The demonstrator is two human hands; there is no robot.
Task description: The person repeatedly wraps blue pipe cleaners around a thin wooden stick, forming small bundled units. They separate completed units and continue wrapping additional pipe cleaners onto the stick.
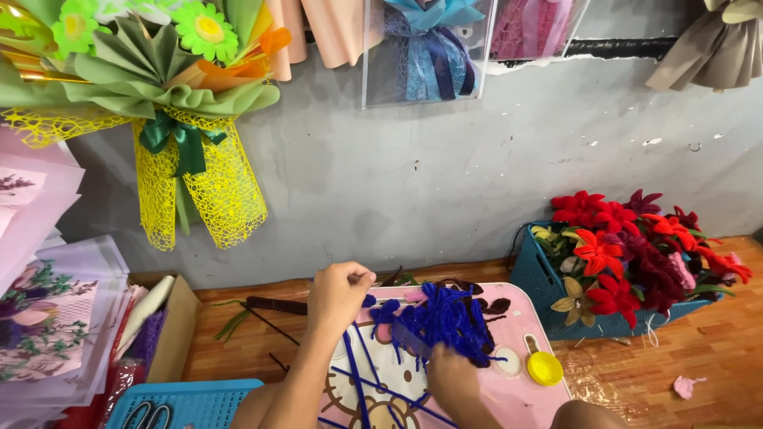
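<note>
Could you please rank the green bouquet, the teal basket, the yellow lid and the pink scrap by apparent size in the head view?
1. Green bouquet, though nearness may enlarge it.
2. Teal basket.
3. Yellow lid.
4. Pink scrap, close to the lid.

Setting: small handmade-flower craft workshop, floor-level work area. Evidence: finished bouquet (pixel 171 87) in green paper and yellow mesh hung on a bare grey wall (pixel 413 183); further wrapped bouquets in clear boxes (pixel 429 48) above; teal basket (pixel 548 298) filled with red, maroon and yellow fuzzy-wire flowers (pixel 628 246); stacked sheets of wrapping paper (pixel 48 318) at left; low pink table (pixel 509 397) strewn with blue fuzzy wire stems (pixel 441 318); wooden floor (pixel 699 349).
</note>
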